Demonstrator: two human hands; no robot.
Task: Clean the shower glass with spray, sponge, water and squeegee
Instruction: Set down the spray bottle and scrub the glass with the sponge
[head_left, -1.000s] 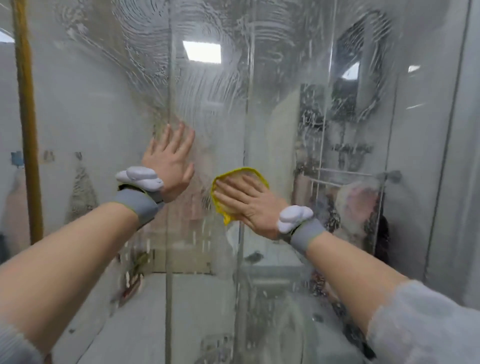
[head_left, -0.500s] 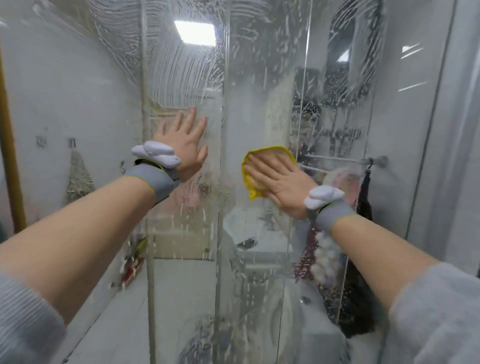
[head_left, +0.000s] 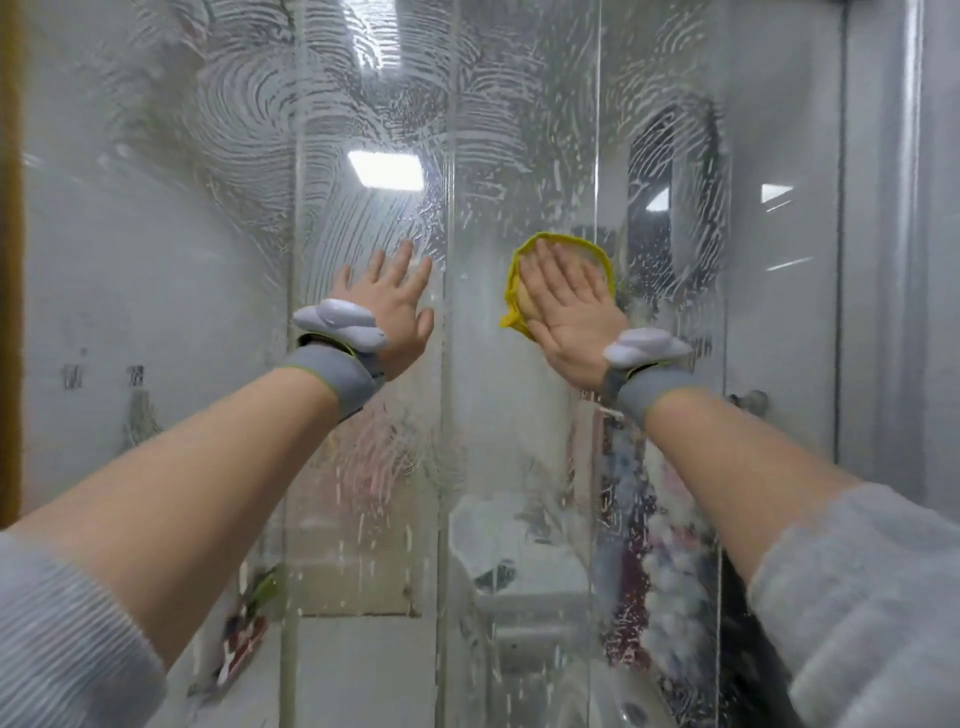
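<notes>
We've swept the yellow sponge (head_left: 563, 248) rightward and up under our flat right hand (head_left: 569, 306), left hand (head_left: 392, 306) flat, bracing the soapy shower glass (head_left: 260, 130); scrubbing continues.

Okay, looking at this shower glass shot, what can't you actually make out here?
Head view only:
- Yellow sponge: mostly hidden under the flat right hand; only its rim shows.
- Items behind the soapy shower glass: blurred by suds streaks, unidentifiable.
- Spray bottle and squeegee: not in view.
- Left hand: its palm faces the glass, so contact is unclear.
- Both grey sleeves: cut off by the frame's lower edge.
</notes>
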